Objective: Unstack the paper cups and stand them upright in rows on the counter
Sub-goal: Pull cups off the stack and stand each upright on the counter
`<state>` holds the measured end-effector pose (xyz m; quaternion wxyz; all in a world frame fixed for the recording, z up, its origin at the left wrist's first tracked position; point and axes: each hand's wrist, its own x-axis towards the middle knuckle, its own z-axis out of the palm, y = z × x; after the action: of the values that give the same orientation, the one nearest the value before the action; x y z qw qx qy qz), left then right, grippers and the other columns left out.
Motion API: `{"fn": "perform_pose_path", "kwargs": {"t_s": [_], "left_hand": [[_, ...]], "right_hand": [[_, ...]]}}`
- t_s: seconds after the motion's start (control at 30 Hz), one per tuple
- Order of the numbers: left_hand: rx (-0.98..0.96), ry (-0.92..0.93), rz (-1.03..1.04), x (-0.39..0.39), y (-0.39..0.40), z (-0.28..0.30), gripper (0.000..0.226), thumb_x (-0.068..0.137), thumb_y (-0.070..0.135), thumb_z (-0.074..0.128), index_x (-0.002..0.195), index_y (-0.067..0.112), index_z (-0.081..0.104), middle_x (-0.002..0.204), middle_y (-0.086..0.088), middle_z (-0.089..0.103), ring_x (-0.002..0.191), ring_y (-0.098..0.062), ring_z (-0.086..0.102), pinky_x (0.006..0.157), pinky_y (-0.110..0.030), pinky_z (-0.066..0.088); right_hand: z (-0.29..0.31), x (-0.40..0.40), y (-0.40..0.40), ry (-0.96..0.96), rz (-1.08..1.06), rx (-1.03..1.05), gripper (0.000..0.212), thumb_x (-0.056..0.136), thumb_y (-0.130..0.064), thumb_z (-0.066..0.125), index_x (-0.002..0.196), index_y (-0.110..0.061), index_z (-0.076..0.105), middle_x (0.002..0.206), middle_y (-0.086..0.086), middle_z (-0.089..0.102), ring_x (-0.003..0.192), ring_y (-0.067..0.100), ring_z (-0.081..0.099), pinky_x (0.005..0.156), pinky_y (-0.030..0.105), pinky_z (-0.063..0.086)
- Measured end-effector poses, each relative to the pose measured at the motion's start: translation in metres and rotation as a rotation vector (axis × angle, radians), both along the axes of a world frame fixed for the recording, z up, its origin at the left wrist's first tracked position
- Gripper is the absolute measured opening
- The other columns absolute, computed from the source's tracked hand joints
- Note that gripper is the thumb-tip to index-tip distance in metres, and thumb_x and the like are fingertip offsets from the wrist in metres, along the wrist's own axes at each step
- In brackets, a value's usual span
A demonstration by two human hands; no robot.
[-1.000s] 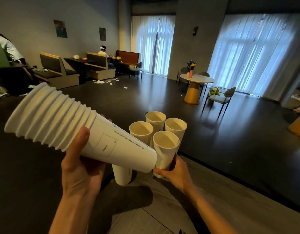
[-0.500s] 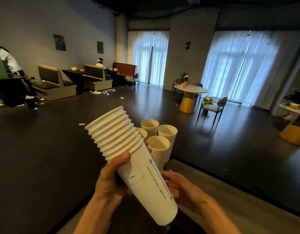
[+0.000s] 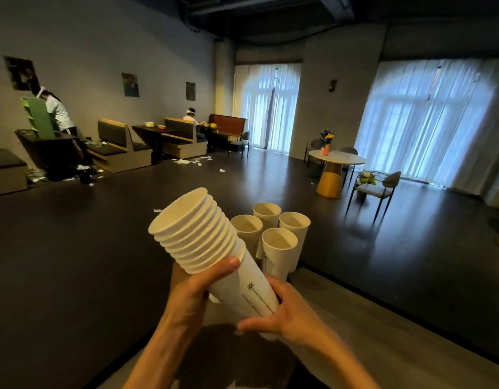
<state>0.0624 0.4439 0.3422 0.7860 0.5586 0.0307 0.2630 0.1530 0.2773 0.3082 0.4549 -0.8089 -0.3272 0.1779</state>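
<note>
Head view: cup stack (image 3: 203, 237) between both hands (image 3: 237, 307).

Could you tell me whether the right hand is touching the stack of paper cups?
Touching: the head view shows the right hand wrapped around the bottom end of the stack of paper cups.

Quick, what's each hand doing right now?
Left hand: grips the stack of paper cups below the rims.
Right hand: grips the stack's bottom cup.
</note>
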Motion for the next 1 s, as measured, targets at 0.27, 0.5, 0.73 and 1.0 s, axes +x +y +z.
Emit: {"fn": "perform_pose_path", "kwargs": {"t_s": [0.27, 0.5, 0.73, 1.0], "left_hand": [[-0.048, -0.260, 0.122, 0.006, 0.031, 0.021, 0.068, 0.061, 0.024, 0.076, 0.127, 0.025, 0.060, 0.126, -0.008, 0.065, 0.120, -0.029, 0.062, 0.091, -0.047, 0.056], [-0.160, -0.306, 0.144, 0.003, 0.050, 0.038, 0.116, 0.047, 0.042, 0.093, 0.147, 0.013, 0.042, 0.132, -0.008, 0.062, 0.125, -0.026, 0.060, 0.093, -0.042, 0.055], [-0.237, -0.300, 0.113, 0.007, 0.043, 0.034, 0.103, 0.048, 0.052, 0.092, 0.137, 0.024, 0.050, 0.128, -0.005, 0.067, 0.124, -0.027, 0.061, 0.091, -0.043, 0.056], [-0.186, -0.228, 0.063, 0.013, 0.014, 0.035, 0.105, 0.039, 0.055, 0.093, 0.133, 0.024, 0.056, 0.119, -0.002, 0.068, 0.115, -0.024, 0.064, 0.088, -0.044, 0.058]], "right_hand": [[-0.050, 0.020, 0.000, -0.104, -0.249, 0.043, 0.083, 0.054, -0.059, 0.087, 0.124, -0.047, 0.043, 0.127, -0.026, 0.041, 0.115, -0.004, 0.044, 0.099, 0.026, 0.047], [-0.081, 0.031, 0.013, 0.084, -0.361, 0.185, 0.082, 0.059, -0.040, 0.092, 0.122, -0.048, 0.040, 0.121, -0.022, 0.053, 0.111, 0.003, 0.053, 0.085, 0.029, 0.057], [-0.102, 0.040, 0.019, 0.125, -0.408, 0.221, 0.084, 0.059, -0.036, 0.093, 0.127, -0.043, 0.044, 0.124, -0.021, 0.057, 0.122, 0.008, 0.056, 0.097, 0.042, 0.054], [-0.091, 0.037, 0.009, 0.122, -0.308, 0.177, 0.099, 0.052, -0.039, 0.094, 0.132, -0.045, 0.037, 0.123, -0.025, 0.052, 0.108, -0.005, 0.052, 0.092, 0.026, 0.050]]}}
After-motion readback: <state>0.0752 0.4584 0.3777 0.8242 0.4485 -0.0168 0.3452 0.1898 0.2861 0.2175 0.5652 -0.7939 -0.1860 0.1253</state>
